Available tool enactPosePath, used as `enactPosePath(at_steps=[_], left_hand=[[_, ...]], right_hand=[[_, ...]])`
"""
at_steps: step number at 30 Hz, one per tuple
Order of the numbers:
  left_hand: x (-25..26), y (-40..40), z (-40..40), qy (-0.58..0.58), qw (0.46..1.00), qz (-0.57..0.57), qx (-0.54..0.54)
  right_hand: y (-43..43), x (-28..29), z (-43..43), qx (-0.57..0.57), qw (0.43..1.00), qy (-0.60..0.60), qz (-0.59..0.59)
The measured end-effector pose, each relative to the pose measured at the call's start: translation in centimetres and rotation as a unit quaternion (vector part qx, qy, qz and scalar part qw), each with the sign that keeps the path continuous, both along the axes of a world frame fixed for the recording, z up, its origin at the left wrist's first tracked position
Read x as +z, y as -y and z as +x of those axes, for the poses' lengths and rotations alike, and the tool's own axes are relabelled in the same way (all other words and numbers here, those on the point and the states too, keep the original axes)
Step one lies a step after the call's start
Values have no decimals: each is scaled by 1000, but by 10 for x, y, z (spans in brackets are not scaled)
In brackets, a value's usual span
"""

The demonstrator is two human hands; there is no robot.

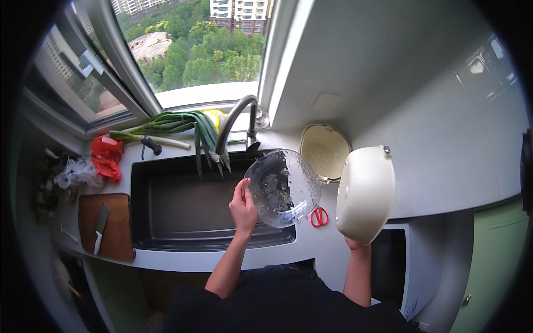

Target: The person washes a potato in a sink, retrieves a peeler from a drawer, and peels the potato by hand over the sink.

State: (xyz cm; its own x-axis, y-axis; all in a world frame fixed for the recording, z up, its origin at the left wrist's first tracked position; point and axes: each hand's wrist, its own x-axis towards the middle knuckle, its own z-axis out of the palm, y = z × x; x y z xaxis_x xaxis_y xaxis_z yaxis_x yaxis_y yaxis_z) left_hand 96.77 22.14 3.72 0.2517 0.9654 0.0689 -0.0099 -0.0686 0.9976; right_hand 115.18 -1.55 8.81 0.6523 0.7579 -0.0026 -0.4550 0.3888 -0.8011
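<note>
My left hand (243, 208) grips the rim of a clear, dimpled plastic or glass bowl (302, 179). The bowl is held over the right end of the dark sink (187, 204) and the counter beside it. In my right hand (357, 244) is a cream-coloured basin (366, 195), tilted on its side with its outer wall towards me; most of the fingers are hidden by it. Behind the basin, a second cream container (325, 152) with a perforated base rests on the counter. Red-handled scissors (319, 217) lie between the two held vessels, their blades partly covered by the clear bowl.
A curved faucet (233, 118) rises behind the sink. Long scallions (179, 120) drape over its back edge. To the left, a knife (101, 224) lies on a wooden cutting board (116, 208), near a red plastic bag (107, 156). A soap dispenser pump (152, 145) stands at the rear.
</note>
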Motion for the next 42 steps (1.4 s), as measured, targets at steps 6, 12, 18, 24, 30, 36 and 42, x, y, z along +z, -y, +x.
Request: enactPosePath(at_steps=[6,12,18,24,30,36,42], left_hand=[[1,-6,-45,10,998,-30,46],[14,-17,-55,-6,999,-21,27],[14,-19,-15,-21,995,92,-13],[32,-51,116,-112,970,182,-118],[-27,-73,248,-135,953,166,-215],[-41,-87,242,-132,941,217,-224],[-39,-66,239,-132,979,121,-95]], right_hand=[[-71,57,-37,-106,985,-42,-132],[-85,61,-64,-133,974,-48,-179],[-68,43,-68,-162,972,-19,-172],[-79,29,0,-191,951,57,-236],[-98,-24,90,-256,923,45,-284],[-114,-51,87,-256,900,52,-348],[-115,-67,80,-234,879,107,-401]])
